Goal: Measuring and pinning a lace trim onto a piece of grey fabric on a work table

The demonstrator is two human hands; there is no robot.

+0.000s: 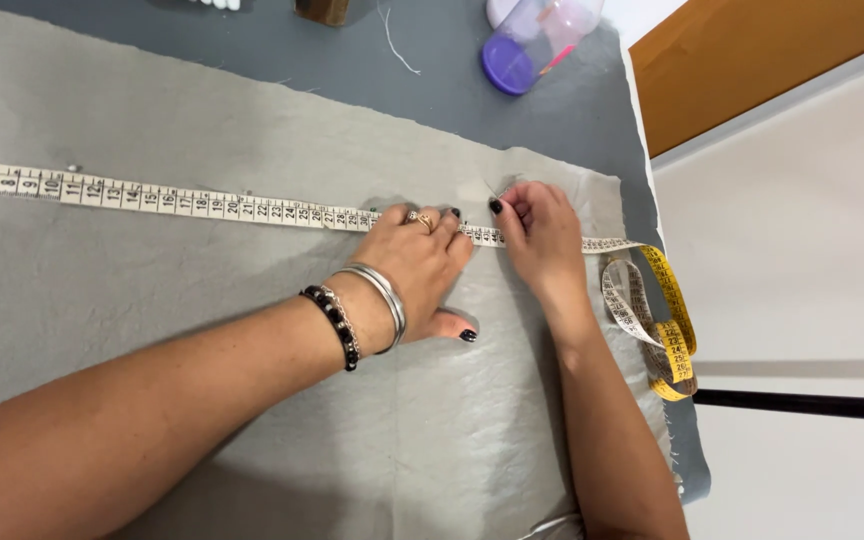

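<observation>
A white tape measure [152, 198] lies stretched left to right across a light grey cloth [252, 120]. My left hand [417, 265] rests flat on the tape near its right part, fingers spread, pressing it onto the cloth. It wears a ring, and a silver bangle and dark bead bracelet sit at the wrist. My right hand [542, 235] is just to its right, fingers curled and pinched together at the tape's upper edge. Whether it pinches something small is hidden. The tape's yellow-backed end [667, 330] coils off the cloth's right edge.
The cloth lies on a darker grey table cover [452, 70]. A clear plastic container with a purple lid [527, 45] stands at the back, with a loose white thread [397, 45] beside it. A small pin [72, 168] sits near the tape at far left. The table edge runs along the right.
</observation>
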